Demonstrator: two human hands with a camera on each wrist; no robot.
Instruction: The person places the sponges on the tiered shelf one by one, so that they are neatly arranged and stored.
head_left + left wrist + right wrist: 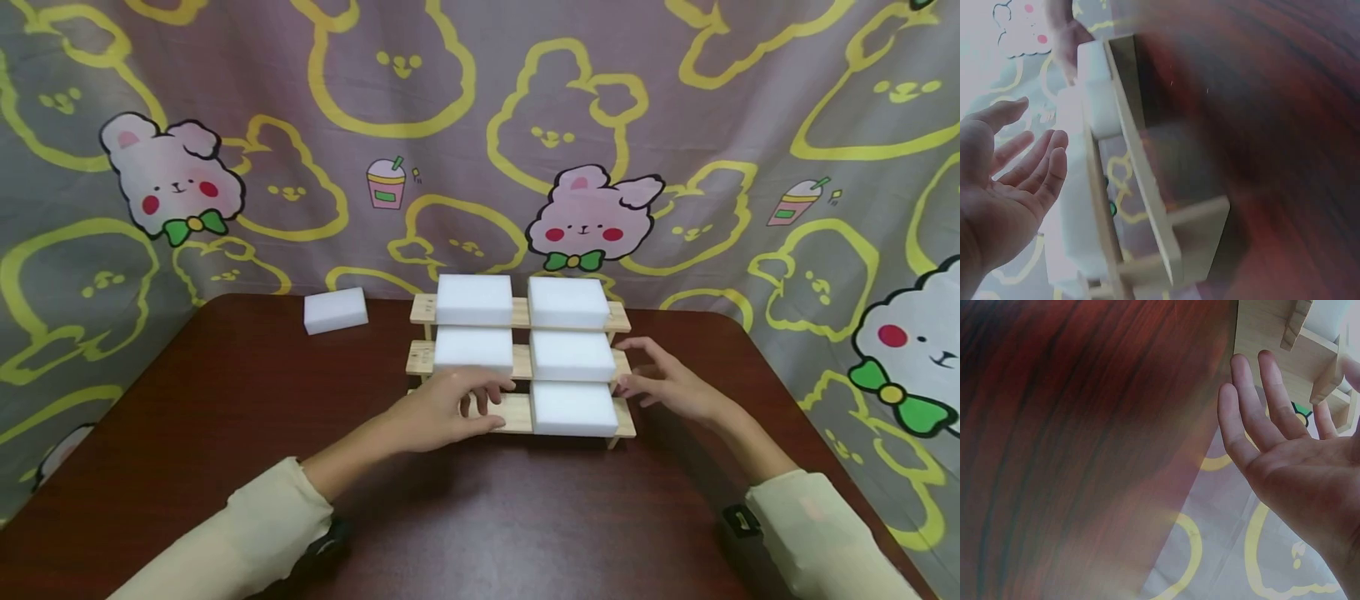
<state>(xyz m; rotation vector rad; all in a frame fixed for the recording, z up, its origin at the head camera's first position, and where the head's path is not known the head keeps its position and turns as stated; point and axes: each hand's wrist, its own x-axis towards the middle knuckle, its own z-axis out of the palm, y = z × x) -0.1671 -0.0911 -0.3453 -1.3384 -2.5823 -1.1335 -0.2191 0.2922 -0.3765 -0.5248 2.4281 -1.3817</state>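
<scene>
A three-tier wooden rack [517, 412] stands on the table. Two white foam-like blocks [474, 298] sit on its top tier and two on the middle one, with another white block [574, 410] at the right of the lowest tier. My left hand [450, 408] hovers over the left part of that lowest tier, fingers loosely bent and holding nothing; its palm shows bare in the left wrist view. Beside the rack's right end is my right hand [671, 383], also holding nothing, with its fingers [1250, 406] relaxed; from the head view I cannot tell whether a fingertip touches the rack.
Another white block [336, 311] lies apart at the back left of the dark reddish-brown table [225, 400]. Behind the table hangs a curtain [300, 83] with cartoon prints, close to the back edge and the sides.
</scene>
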